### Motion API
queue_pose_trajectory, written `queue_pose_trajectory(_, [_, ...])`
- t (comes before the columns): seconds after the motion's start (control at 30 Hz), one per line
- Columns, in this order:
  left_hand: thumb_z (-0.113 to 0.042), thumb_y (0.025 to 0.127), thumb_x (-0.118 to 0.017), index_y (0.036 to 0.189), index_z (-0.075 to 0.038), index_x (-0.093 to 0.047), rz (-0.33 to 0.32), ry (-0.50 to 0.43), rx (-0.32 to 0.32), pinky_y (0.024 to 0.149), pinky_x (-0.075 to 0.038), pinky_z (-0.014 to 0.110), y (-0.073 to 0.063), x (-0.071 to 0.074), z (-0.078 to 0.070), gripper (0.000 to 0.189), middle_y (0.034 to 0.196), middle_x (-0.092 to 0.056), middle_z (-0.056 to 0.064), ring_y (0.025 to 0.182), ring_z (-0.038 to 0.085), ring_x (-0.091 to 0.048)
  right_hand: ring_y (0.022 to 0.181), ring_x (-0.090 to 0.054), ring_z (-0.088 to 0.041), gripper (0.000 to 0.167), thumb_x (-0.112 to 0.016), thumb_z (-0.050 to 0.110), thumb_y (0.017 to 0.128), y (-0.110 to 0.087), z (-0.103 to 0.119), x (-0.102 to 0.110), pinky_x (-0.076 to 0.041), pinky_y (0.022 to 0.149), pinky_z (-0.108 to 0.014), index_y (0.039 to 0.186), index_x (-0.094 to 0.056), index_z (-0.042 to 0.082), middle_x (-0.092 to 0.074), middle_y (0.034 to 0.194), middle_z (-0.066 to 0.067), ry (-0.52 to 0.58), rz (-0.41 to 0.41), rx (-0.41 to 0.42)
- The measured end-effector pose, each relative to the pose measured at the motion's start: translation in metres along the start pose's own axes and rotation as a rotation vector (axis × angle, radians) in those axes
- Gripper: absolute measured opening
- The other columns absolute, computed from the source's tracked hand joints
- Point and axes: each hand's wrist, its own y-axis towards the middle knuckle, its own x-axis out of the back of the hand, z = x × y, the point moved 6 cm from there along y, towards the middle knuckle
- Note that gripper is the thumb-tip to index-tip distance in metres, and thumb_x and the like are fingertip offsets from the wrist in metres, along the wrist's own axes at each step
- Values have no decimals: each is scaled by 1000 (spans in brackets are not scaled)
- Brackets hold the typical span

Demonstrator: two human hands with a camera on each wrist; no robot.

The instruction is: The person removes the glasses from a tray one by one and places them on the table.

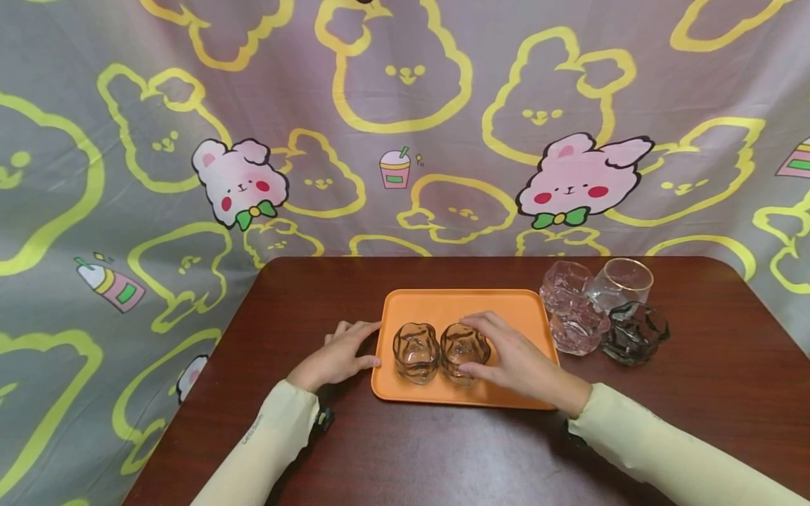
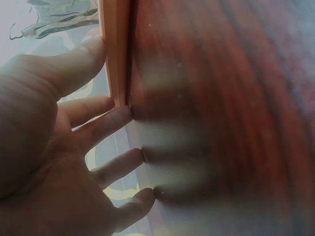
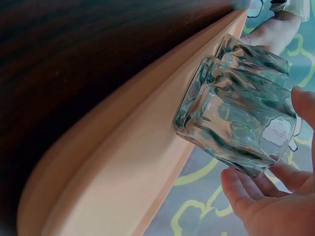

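Two wavy-sided brown-tinted drinking glasses stand side by side on an orange tray. My right hand holds the right glass near its rim, thumb on the near side and fingers on the far side. The right wrist view shows that glass between thumb and fingers, its base at the tray surface. The left glass stands close beside it, with no hand on it. At the tray's left edge, my left hand rests with fingers spread, thumb and a fingertip touching the rim and other fingertips on the table.
Right of the tray, several glasses stand close together: two pinkish ones, a clear one with a gold rim and a dark grey one. The dark brown table meets a patterned curtain at the back.
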Motion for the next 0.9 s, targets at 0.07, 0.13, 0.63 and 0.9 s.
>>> queue_pose_trajectory(0.07, [-35,86,-68,146,-16,-38,-4,2,-4,88,-27,49,0,0,0,69,140,-44,0,117,23,-35,115,-49,-17,66,-74,41,80,0,0,0,-42,93,-41,132,-51,9,-48,127,1,-3,-2,5])
queue_pose_trajectory(0.13, [-35,86,-69,146,-16,-39,-7,5,-7,88,-28,49,0,0,0,69,140,-44,0,117,23,-36,115,-50,-18,65,-75,40,80,0,0,1,-41,93,-40,132,-51,8,-49,126,0,-4,-5,10])
queue_pose_trajectory(0.63, [-37,86,-68,146,-18,-38,6,13,10,88,-28,49,1,-1,1,70,141,-44,1,117,23,-36,100,-57,-19,63,-81,36,73,7,3,1,-47,83,-38,122,-60,3,-55,112,-4,-42,-33,57])
queue_pose_trajectory(0.9, [-36,86,-68,146,-17,-38,4,13,6,87,-29,49,1,0,0,70,141,-44,2,117,24,-36,97,-57,-16,62,-84,37,67,6,0,8,-47,82,-37,116,-64,5,-57,107,0,-50,-59,45])
